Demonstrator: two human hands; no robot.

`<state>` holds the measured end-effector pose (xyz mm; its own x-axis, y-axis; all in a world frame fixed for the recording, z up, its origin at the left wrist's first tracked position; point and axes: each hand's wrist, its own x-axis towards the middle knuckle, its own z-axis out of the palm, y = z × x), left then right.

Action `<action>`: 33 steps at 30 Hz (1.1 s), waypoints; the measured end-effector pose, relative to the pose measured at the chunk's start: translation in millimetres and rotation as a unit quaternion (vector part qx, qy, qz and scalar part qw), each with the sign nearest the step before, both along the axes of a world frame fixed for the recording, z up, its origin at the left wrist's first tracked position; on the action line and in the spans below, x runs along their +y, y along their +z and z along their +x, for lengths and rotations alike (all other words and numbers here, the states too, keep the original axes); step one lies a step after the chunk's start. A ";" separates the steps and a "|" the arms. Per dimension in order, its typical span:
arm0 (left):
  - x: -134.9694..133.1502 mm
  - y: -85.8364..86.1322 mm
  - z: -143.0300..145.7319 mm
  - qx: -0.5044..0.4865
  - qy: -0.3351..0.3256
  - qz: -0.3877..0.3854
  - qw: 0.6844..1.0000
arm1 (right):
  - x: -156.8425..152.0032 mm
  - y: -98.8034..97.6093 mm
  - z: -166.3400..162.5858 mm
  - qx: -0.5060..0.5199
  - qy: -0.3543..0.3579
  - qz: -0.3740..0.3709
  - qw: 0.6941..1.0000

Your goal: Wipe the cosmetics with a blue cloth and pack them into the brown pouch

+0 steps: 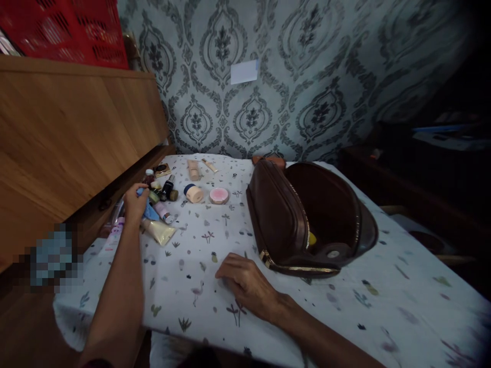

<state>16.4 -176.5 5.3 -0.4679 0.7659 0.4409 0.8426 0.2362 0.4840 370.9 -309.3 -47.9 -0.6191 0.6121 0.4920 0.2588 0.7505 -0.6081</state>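
On the left part of the tabletop (pixel 209 220), covered in white cloth printed with flamingos and plants, cosmetics lie clustered. Left hand (pixel 134 204): fingers curled closed on a crumpled light-blue soft item (pixel 151 210), which shows on both sides of the fist. Just beside it: a pale-gold squeeze tube (pixel 160 232), a lilac cylindrical container with a silvery end (pixel 163 212) and a glossy black bottle (pixel 168 187). Right hand (pixel 245 283): palm down, low over the cloth, fingers loosely bent and slightly apart, no object visible in it; fingertip contact cannot be told. Near it, to the right, a dark-brown leather-like bag (pixel 274 207) stands unzipped, gold-toned zip teeth parted, a yellow item (pixel 312 239) partly visible inside. Between cluster and bag: a round pink-topped compact (pixel 219 195), beside a beige bottle with navy cap (pixel 194 193).
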 end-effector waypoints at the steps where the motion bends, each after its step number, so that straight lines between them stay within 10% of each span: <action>1: 1.4 -1.7 -1.8 -0.002 -0.002 -0.003 1.000 | -0.1 0.3 0.1 0.000 -0.001 0.000 1.000; 16: 1.3 5.8 29.3 0.089 -0.168 -0.068 0.979 | 0.4 -2.6 0.6 0.011 0.008 0.016 1.000; 33: -3.3 -1.1 102.7 0.088 -0.464 -0.183 0.862 | 4.2 -4.2 0.8 0.027 -0.032 0.007 0.999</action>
<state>119.2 -179.8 4.2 0.4702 0.8778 0.0916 0.8038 -0.4688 0.3663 371.6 -305.1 -52.1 -0.5509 0.6422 0.5330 0.2741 0.7424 -0.6113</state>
